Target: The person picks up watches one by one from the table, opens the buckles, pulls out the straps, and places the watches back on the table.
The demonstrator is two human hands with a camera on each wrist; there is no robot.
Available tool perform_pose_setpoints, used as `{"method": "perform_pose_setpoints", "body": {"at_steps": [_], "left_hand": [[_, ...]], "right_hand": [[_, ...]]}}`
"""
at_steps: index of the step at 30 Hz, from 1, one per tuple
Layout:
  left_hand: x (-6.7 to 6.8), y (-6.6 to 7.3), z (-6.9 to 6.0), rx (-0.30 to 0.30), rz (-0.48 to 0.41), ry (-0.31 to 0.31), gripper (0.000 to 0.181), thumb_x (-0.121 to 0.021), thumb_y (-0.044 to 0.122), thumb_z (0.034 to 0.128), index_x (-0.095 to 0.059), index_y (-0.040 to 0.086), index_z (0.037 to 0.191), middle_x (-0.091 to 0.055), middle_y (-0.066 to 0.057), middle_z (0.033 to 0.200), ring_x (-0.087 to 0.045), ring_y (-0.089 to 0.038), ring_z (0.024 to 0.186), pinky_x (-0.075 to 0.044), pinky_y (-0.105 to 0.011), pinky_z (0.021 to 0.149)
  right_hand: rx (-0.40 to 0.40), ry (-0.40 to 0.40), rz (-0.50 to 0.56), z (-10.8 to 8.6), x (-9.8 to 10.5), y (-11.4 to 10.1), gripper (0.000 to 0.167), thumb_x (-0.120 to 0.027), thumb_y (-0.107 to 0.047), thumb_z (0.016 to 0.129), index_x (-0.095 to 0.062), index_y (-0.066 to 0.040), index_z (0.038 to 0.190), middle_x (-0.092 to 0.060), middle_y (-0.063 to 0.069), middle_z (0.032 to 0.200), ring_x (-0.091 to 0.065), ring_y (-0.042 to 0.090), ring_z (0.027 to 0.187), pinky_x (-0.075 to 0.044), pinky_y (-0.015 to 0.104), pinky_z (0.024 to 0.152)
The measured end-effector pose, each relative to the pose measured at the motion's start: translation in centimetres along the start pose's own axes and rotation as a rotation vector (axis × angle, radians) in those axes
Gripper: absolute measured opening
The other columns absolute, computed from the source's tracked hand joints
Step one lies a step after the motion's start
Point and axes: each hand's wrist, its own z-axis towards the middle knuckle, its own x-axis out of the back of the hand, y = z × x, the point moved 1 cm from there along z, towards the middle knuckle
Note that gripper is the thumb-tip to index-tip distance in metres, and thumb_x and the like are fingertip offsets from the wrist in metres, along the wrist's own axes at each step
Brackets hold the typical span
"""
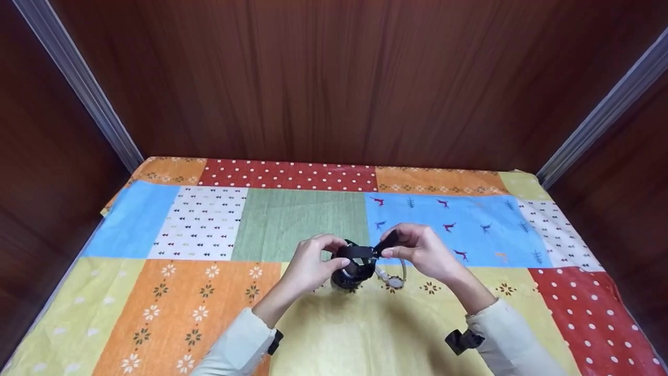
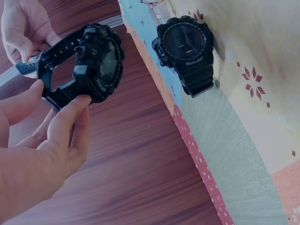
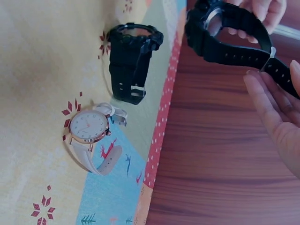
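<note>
A black sports wristwatch (image 2: pixel 101 65) is held up above the cloth, its strap bent into a loop. My left hand (image 1: pixel 313 263) grips it by the strap and the edge of the case. On the other side, my right hand (image 1: pixel 425 251) pinches the free end of the strap (image 3: pixel 236 55) past the buckle, between thumb and fingers. Beneath them a second black wristwatch (image 2: pixel 185 44) rests on the cloth with its strap closed. Beside that lies a watch with a white dial and pale strap (image 3: pixel 89 126), its strap unfastened.
A patchwork-patterned cloth (image 1: pixel 198 313) covers the table. Dark wood panels (image 1: pixel 313 78) stand behind and at both sides, with metal strips (image 1: pixel 83 83) in the corners. Black wrist devices (image 1: pixel 463 341) sit on both sleeves.
</note>
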Motion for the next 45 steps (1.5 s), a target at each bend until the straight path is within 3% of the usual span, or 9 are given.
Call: {"method": "perform_pose_setpoints", "body": {"at_steps": [8,16,24,40,45], "left_hand": [[-0.27,0.21,0.05,-0.008,-0.002,0.017,0.021,-0.073,0.01,0.0768,-0.067,0.003,0.096,-0.064,-0.005,0.092,-0.059,-0.021,0.087,-0.046,-0.036,0.078],[-0.32,0.24,-0.1,-0.066,0.035,0.046,0.015,-0.074,0.008,0.0743,-0.068,0.005,0.088,-0.065,-0.003,0.085,-0.059,-0.02,0.082,-0.046,-0.034,0.074],[-0.24,0.26,-0.17,-0.084,0.052,0.04,0.013,-0.076,0.008,0.0722,-0.069,0.007,0.084,-0.065,-0.001,0.081,-0.058,-0.018,0.079,-0.046,-0.032,0.073],[-0.18,0.27,-0.29,-0.081,0.031,0.022,0.013,-0.074,0.007,0.0742,-0.067,0.005,0.085,-0.065,-0.002,0.082,-0.06,-0.019,0.08,-0.047,-0.032,0.074],[-0.2,0.0,-0.24,-0.099,0.031,0.026,0.013,-0.074,0.005,0.0733,-0.067,0.004,0.085,-0.065,-0.003,0.08,-0.06,-0.02,0.08,-0.047,-0.033,0.074]], "right_hand": [[0.003,0.005,0.003,0.0,-0.09,-0.05,0.019,-0.068,-0.003,0.079,-0.062,0.007,0.094,-0.065,0.015,0.083,-0.062,0.012,0.073,-0.051,0.025,0.069],[0.026,0.002,0.038,-0.1,-0.15,-0.09,0.02,-0.068,-0.003,0.079,-0.062,0.008,0.094,-0.066,0.015,0.083,-0.063,0.012,0.075,-0.052,0.027,0.071],[0.071,-0.042,0.07,-0.25,0.03,-0.31,0.018,-0.064,0.002,0.081,-0.058,0.011,0.096,-0.064,0.021,0.084,-0.064,0.012,0.077,-0.052,0.028,0.073],[0.038,-0.061,0.121,-0.34,0.25,-0.23,0.019,-0.062,0.001,0.083,-0.055,0.013,0.097,-0.064,0.021,0.086,-0.065,0.023,0.08,-0.052,0.03,0.076],[0.015,-0.083,0.2,-0.42,0.29,-0.21,0.02,-0.06,0.002,0.085,-0.053,0.015,0.099,-0.063,0.023,0.088,-0.065,0.026,0.082,-0.05,0.04,0.079]]}}
